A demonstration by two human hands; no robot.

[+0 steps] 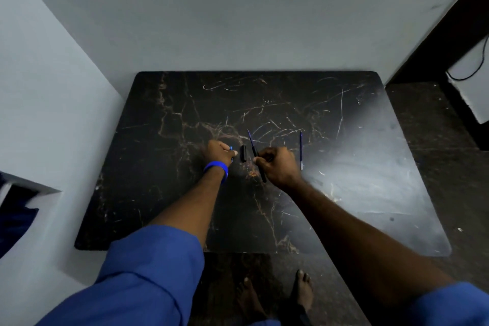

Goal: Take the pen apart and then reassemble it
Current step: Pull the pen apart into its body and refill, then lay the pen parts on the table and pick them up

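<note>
My right hand (pixel 279 165) is closed around a dark pen barrel (pixel 262 174), and a thin blue refill tip (pixel 250 136) sticks out of the barrel's far end. My left hand (pixel 218 152), with a blue wristband, pinches a small blue pen part (pixel 231 149). Between the two hands a short black cap (pixel 243 153) lies on the dark marble table (pixel 344 193). A second thin blue refill (pixel 301 149) lies on the table just right of my right hand.
The table stands in a corner, with pale walls behind it and to the left. Dark floor and a white box with a cable (pixel 473 82) lie to the right. My bare feet (pixel 275 296) are below the table's front edge.
</note>
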